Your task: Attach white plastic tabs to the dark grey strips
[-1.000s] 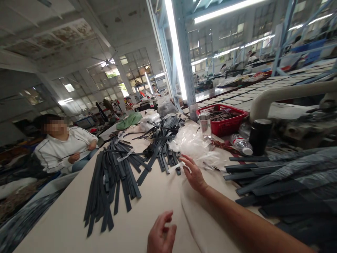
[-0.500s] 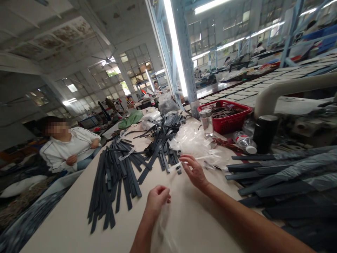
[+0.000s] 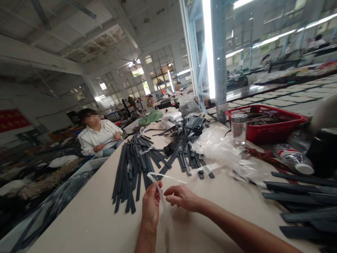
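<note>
Head view: flat cream tabletop (image 3: 92, 211), white tube lamp (image 3: 209, 49) lit; my left hand (image 3: 152, 202) pinches translucent narrow strip (image 3: 164, 207), right hand's (image 3: 183, 198) hold unclear.

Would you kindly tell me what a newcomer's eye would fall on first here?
Probably the tall bright light tube beyond the table comes first. Next might be the red basket at the right, then the dark strips heaped beyond the left hand, which holds a translucent strip.
</note>
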`<state>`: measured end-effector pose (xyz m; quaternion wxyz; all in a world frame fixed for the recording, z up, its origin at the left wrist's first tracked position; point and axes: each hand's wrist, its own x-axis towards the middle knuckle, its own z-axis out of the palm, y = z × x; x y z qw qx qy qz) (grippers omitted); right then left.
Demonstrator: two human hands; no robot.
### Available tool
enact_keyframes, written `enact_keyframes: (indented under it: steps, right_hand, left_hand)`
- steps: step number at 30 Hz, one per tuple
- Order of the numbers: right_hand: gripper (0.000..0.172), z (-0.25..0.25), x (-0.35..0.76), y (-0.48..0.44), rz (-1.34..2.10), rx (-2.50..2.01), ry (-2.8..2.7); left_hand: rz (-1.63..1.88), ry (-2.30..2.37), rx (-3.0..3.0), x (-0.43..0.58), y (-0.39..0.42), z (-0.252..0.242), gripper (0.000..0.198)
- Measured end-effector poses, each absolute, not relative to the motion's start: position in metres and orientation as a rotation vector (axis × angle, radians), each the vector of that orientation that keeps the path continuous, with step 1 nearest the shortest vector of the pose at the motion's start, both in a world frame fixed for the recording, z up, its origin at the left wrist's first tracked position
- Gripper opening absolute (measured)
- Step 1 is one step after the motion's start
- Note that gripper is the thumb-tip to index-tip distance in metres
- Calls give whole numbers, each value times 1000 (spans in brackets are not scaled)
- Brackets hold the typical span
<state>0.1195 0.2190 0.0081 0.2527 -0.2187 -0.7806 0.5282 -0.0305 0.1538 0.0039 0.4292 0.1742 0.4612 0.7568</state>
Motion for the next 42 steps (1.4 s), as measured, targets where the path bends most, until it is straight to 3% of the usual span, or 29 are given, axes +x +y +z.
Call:
enact_keyframes:
  steps: [7, 15, 23, 35, 42]
  right_hand:
    - [19, -10, 98, 219, 1647, -705, -1917]
    - [27, -7, 118, 252, 1524, -820, -1572]
    - [31, -7, 121, 258, 1549, -783, -1473]
    - [28, -11, 117, 256, 1565, -763, -1464]
    - [22, 5, 128, 246, 1838, -523, -1652]
  left_hand:
    - [1797, 1142, 486, -24, 150, 4, 40]
    - [1189, 1221, 745, -5, 136, 0, 43]
    - [1209, 1214, 578, -1, 136, 6, 49]
    - [1201, 1060, 574, 8, 135, 8, 27]
    - [1307, 1261, 737, -2, 140, -5, 28]
